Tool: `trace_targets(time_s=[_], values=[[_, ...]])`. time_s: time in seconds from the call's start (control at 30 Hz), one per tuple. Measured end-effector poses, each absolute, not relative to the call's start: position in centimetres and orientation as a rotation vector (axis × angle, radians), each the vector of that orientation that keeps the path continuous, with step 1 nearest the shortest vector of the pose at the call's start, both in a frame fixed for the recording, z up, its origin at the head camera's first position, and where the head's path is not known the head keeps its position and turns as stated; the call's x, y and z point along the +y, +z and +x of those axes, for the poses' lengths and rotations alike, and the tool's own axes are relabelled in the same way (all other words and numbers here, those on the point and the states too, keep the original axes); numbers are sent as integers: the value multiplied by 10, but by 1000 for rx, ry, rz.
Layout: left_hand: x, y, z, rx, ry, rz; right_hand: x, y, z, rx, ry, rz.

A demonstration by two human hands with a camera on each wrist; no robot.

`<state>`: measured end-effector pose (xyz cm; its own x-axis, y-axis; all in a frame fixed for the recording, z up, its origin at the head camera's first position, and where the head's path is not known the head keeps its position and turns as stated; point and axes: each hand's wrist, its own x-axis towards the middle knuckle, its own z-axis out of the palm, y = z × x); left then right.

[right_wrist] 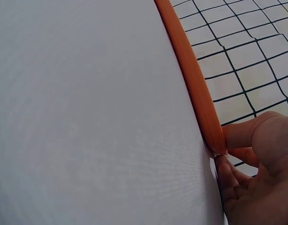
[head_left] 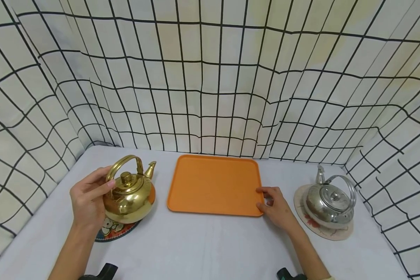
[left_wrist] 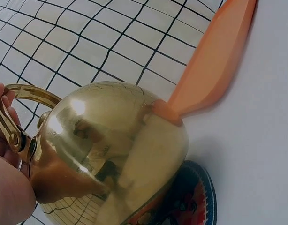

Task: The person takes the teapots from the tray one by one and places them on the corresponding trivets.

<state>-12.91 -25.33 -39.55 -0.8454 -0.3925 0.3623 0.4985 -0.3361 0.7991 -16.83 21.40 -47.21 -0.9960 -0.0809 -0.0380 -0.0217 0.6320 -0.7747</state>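
Observation:
My left hand point(head_left: 91, 196) grips the arched handle of a shiny gold kettle point(head_left: 129, 202), its spout towards the right. The kettle is over a round patterned mat point(head_left: 117, 232); I cannot tell whether its base touches it. In the left wrist view the kettle point(left_wrist: 111, 145) hides part of the mat point(left_wrist: 207, 197). An orange rectangular tray point(head_left: 213, 184) lies flat in the middle of the table. With thumb and fingers, my right hand point(head_left: 276, 208) pinches the tray's near right corner. The right wrist view has that hand point(right_wrist: 266, 164) at the end of the tray's rim point(right_wrist: 195, 79).
A silver kettle point(head_left: 327, 204) stands on a round pale mat point(head_left: 302, 190) with a red flower at the right. White cloth point(head_left: 196, 245) covers the table. Black-checked white curtains point(head_left: 210, 77) enclose the back and both sides.

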Motion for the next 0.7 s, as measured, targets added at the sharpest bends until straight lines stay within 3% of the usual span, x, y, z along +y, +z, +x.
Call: trace_targets(time_s=[0.7], values=[[-269,-400,-124,-1323,-2167,-263,215,-474,-169,2773,-1318,-79]])
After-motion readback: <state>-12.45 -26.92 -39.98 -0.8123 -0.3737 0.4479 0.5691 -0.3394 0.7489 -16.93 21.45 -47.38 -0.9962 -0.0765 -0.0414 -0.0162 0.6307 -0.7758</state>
